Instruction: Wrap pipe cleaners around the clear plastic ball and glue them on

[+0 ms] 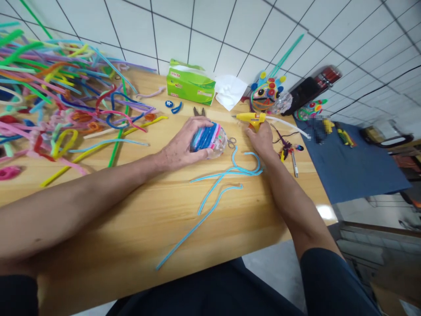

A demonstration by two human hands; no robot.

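My left hand (179,147) is wrapped round a clear plastic bottle (219,141) lying near the middle of the table. Blue and pink pipe cleaners (207,137) cover the part of it nearest my palm. My right hand (262,139) grips a yellow glue gun (250,117) by its handle, with its nozzle pointing left and a white glue stick (289,124) out of its back. Light blue pipe cleaners (226,172) lie loose between my forearms. Beyond the bottle are pliers (199,112), partly hidden by my left hand, and small scissors (232,141).
A heap of coloured pipe cleaners (66,96) spreads over the left side. A green tissue pack (190,83) and a white tissue (230,90) are by the tiled wall. Decorated bottles (265,97) and a dark flask (305,94) stand at back right. A pen (294,163) lies beside my right forearm.
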